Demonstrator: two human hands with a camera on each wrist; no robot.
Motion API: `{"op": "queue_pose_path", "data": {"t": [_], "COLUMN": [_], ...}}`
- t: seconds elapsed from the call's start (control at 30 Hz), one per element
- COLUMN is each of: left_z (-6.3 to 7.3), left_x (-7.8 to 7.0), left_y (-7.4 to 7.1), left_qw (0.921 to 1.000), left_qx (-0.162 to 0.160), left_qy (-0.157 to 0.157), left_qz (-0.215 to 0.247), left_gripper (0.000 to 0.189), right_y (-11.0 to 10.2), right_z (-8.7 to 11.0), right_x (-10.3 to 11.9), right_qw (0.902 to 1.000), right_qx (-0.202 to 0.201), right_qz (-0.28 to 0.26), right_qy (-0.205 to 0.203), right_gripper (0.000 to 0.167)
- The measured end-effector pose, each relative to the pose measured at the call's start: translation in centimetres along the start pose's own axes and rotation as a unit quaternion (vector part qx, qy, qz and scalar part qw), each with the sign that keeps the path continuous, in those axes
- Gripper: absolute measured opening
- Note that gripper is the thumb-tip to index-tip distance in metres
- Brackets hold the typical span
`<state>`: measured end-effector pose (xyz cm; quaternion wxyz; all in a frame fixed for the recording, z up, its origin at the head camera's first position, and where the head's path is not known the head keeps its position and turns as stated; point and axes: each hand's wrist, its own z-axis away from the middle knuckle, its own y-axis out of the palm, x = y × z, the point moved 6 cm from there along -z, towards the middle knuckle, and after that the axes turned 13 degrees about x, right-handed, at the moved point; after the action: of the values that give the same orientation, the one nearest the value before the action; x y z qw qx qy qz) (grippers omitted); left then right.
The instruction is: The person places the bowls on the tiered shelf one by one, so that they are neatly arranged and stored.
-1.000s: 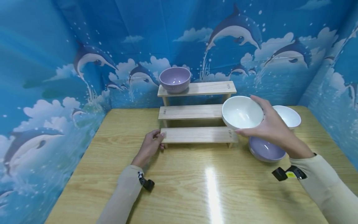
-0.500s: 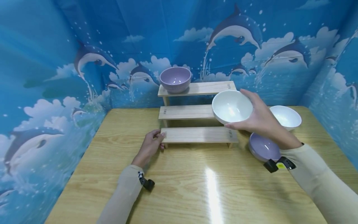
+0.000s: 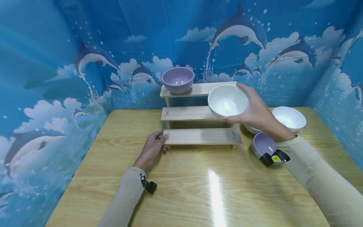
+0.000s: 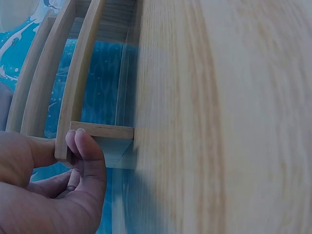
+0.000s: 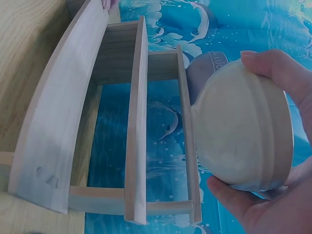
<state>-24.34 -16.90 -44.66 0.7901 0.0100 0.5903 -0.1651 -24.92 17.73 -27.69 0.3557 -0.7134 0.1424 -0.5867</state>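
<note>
One held white bowl [image 3: 228,101] partly hides the rack [image 3: 202,136].

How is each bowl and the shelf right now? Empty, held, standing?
Held white bowl: empty, gripped by the right hand.
Wooden shelf: standing, held by the left hand.
Upper purple bowl: upright, empty.
Lower purple bowl: upright, partly hidden.
Far-right white bowl: upright, empty.
Mostly covered white bowl: can't tell.

2 arms [image 3: 320,176] extend forward: left grip [image 3: 153,146] pinched, right grip [image 3: 253,111] curved, higher.
</note>
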Motion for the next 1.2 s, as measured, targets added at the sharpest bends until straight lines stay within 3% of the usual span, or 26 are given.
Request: {"op": "queue_pose_path", "data": {"t": [0.43,1.2], "left_z": [0.0,0.2], "left_x": [0.0,-0.2], "left_y": [0.0,0.1], "left_qw": [1.0000,1.0000], "left_qx": [0.001,-0.004], "left_qy": [-0.001,-0.002], "left_qz": [0.000,-0.005], "left_gripper": [0.059,0.057], "right_y": [-0.2,-0.3], "right_z": [-2.2,-5.2], "right_x": [0.4,-0.1], "right_qw": [0.9996,0.9972], "right_qx": [-0.007,-0.002], "right_qz": [-0.027,-0.068], "right_qy": [-0.004,0.029], "right_gripper": [0.123,0.125]}}
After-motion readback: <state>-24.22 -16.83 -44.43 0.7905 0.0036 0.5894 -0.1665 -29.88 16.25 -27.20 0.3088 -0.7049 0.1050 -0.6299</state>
